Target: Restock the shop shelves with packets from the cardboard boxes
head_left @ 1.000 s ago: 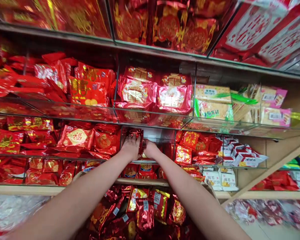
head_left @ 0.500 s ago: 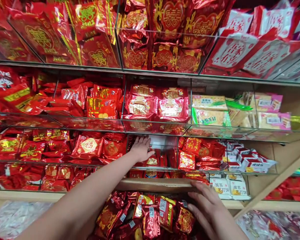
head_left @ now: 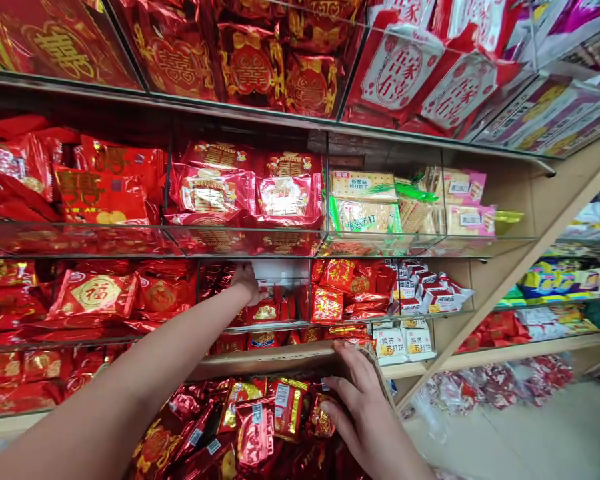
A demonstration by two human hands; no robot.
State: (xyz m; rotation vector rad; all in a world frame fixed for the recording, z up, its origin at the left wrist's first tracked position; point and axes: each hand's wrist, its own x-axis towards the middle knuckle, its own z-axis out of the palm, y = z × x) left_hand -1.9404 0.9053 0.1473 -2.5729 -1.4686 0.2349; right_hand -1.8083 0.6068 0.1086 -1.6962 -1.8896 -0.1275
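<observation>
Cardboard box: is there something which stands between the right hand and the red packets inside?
Nothing visible does. The cardboard box is open on top, and some fingers of the right hand are over the red packets; whether they touch is unclear.

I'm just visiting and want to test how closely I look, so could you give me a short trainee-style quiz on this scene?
1. Fill in: the packets in the cardboard box are mostly ____ in colour.
2. True or false: both hands are inside the box.
3. What food is directly right of the pinkish packets?

Key: 1. Red. 2. False: the left hand is in a shelf compartment. 3. Crackers, in green-edged wrappers.
</observation>
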